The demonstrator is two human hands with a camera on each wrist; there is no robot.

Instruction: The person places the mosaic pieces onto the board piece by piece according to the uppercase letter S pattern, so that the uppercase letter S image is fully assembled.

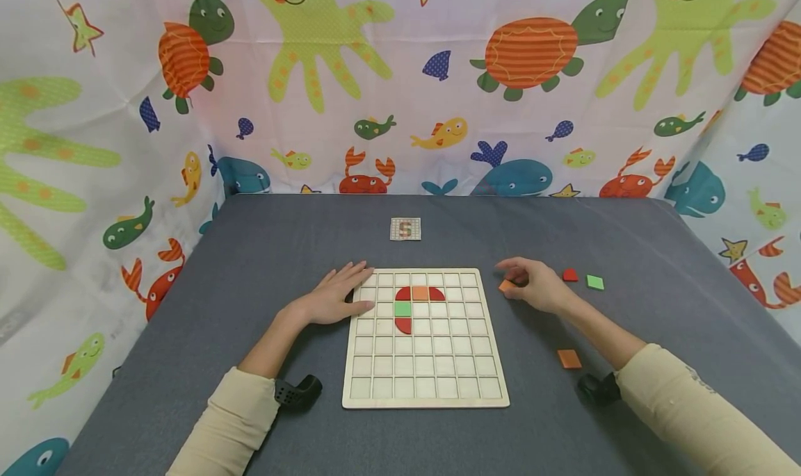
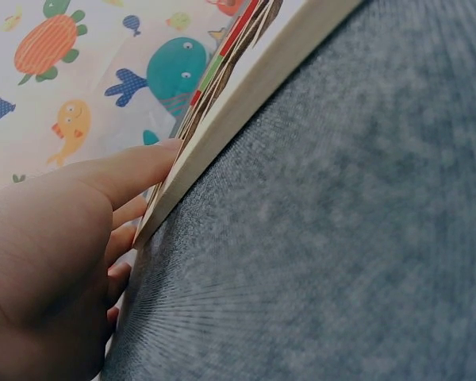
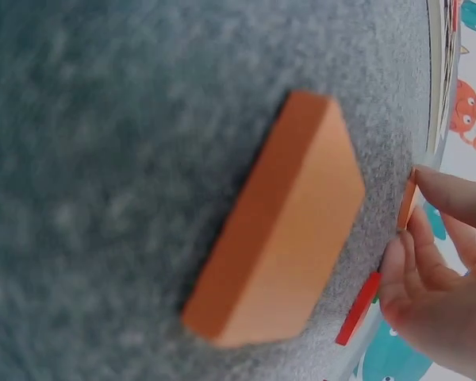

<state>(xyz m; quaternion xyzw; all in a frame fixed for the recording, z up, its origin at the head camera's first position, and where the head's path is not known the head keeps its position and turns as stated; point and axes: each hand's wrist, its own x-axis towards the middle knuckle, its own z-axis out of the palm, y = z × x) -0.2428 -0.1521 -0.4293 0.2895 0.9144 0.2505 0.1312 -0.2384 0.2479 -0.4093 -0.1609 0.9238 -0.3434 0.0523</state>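
A square wooden grid board (image 1: 432, 390) lies on the table, with several red, orange and green tiles set in its upper left cells. My left hand (image 1: 329, 297) rests on the board's left edge, fingers straight; in the left wrist view the thumb (image 2: 147, 168) touches the rim. Right of the board, my right hand (image 1: 535, 285) pinches an orange square tile (image 1: 507, 286) between thumb and fingers. The right wrist view shows this orange tile (image 3: 408, 200) held on edge at the fingertips.
A loose orange tile (image 1: 569, 358) lies below the right forearm. Beyond the right hand are a red piece (image 1: 570, 274) and a green tile (image 1: 595, 282). A small pattern card (image 1: 405, 229) lies behind the board. A printed curtain (image 1: 400, 80) surrounds the table.
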